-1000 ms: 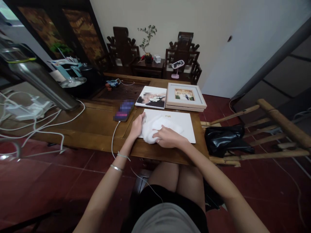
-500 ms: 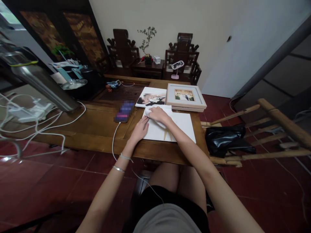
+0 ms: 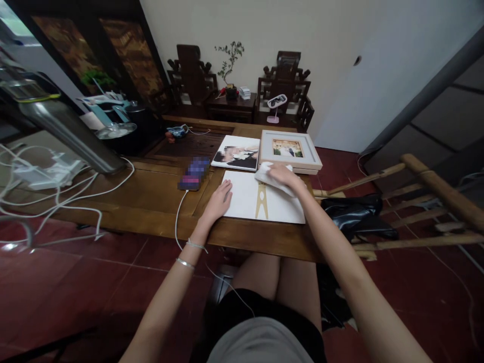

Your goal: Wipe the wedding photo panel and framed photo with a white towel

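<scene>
Right hand [image 3: 283, 174]: fingers are bent down over a white cloth [image 3: 265, 173], which is gripped and pressed flat beneath the palm.
White cloth: bunched, laid on the far right corner of a white panel [image 3: 242, 199]; it is set just beside the near edge of a framed photograph [image 3: 290, 149], and contact with the frame cannot be told.
Left hand [image 3: 220, 198]: spread open and flat, nothing gripped; the fingertips are rested on the left edge of the white panel, the wrist over the surface [image 3: 151, 194].
White panel: laid flat at the near right end of the wooden surface; a gold motif [image 3: 261, 200] is seen on its middle, uncovered.
Framed photograph: pale frame, laid flat just beyond the panel, at the far right corner.
Unframed photo print [image 3: 237, 153]: laid flat to the left of the frame, just beyond the panel.
Phone [image 3: 193, 173]: laid face up to the left of the panel, near the left hand; a white cable [image 3: 177, 217] is run from it over the near edge.
Black bag [image 3: 353, 217]: placed on a bamboo rack [image 3: 423, 201] to the right of the surface.
</scene>
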